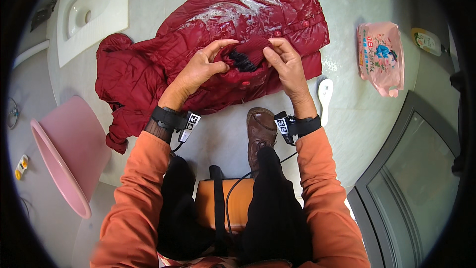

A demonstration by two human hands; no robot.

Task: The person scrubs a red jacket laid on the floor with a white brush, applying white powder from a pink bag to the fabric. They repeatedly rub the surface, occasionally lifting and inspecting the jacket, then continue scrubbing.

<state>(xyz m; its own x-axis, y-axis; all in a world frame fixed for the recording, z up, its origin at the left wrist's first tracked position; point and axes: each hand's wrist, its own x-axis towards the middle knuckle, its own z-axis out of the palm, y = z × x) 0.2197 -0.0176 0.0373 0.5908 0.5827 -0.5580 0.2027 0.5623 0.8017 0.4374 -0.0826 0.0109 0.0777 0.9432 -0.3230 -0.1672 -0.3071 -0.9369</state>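
Observation:
A dark red quilted jacket (pixel 148 59) lies spread on the tiled floor in front of me, with white soap foam (pixel 238 7) on its upper part. Between my hands is a ribbed knit cuff (pixel 256 50) of the jacket, its opening turned up so that dark lining (pixel 241 61) shows. My left hand (pixel 208 61) pinches the left edge of the cuff between thumb and fingers. On the opposite edge, the thumb and fingers of my right hand (pixel 284 59) grip the knit. A white-handled scrubbing brush (pixel 325 100) rests on the floor close to my right wrist.
A white squat toilet (pixel 121 11) is set into the floor at upper left. At left, a pink plastic tub (pixel 78 137) lies tipped over. A pink plastic packet (pixel 381 57) and a bottle (pixel 425 41) are at right, above a grey-framed door (pixel 403 119). My brown shoe (pixel 262 128) is near the jacket.

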